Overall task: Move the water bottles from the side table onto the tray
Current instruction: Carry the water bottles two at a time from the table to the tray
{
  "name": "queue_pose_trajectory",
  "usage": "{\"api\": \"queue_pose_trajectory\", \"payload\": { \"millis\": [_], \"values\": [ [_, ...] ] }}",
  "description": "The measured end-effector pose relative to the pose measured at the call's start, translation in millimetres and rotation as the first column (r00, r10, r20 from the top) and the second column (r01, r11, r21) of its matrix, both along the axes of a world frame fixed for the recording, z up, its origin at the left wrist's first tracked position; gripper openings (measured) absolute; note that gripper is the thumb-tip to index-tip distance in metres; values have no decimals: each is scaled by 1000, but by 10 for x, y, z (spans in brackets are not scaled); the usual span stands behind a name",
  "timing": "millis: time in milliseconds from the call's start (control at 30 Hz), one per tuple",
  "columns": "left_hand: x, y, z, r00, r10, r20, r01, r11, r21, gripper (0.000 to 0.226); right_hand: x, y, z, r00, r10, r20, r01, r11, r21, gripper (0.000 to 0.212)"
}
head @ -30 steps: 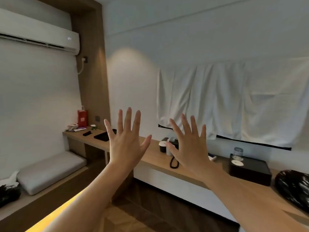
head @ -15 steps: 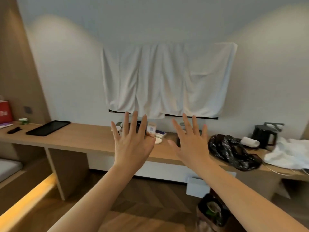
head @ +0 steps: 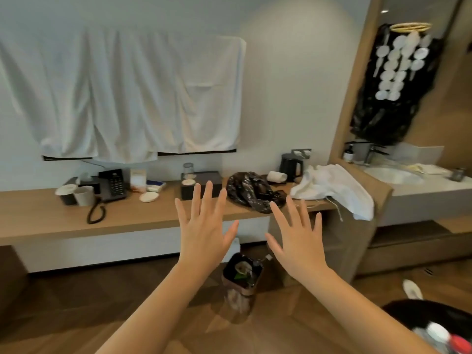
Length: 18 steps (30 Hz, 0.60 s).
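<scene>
Both my hands are raised in front of me with fingers spread and straight, holding nothing. My left hand (head: 204,231) is at centre and my right hand (head: 298,241) is just to its right, both in the air in front of the long wooden desk (head: 143,218). At the bottom right corner a dark round surface (head: 408,312) shows a white cap (head: 435,333) and a red cap (head: 461,344), blurred, which may be bottle tops. No tray is in view.
The desk carries a telephone (head: 112,185), cups, a black box (head: 201,183), a dark patterned bag (head: 252,192), a kettle (head: 291,164) and a white cloth (head: 334,187). A waste bin (head: 241,274) stands on the floor below. A sink counter (head: 398,175) is at the right.
The view has swung to the right along the desk; the black tray at the left end has gone out of view. The dark round surface has appeared at bottom right. Both hands stay raised and spread.
</scene>
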State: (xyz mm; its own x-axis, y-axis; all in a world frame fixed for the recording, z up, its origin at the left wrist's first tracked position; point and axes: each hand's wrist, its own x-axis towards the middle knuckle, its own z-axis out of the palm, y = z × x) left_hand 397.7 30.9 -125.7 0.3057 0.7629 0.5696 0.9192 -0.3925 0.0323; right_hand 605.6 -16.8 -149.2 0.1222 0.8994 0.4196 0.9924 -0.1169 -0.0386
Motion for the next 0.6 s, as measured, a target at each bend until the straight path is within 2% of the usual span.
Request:
{"api": "queue_pose_trajectory", "payload": {
  "millis": [367, 600],
  "values": [
    [1124, -121, -465, 974, -221, -43, 215, 969, -125, 70, 947, -604, -399, 969, -245, -20, 242, 965, -100, 70],
    [1842, 27, -637, 898, -439, -37, 427, 888, -170, 69, 1365, -826, -527, 873, -487, -14, 481, 866, -140, 71]
  ]
}}
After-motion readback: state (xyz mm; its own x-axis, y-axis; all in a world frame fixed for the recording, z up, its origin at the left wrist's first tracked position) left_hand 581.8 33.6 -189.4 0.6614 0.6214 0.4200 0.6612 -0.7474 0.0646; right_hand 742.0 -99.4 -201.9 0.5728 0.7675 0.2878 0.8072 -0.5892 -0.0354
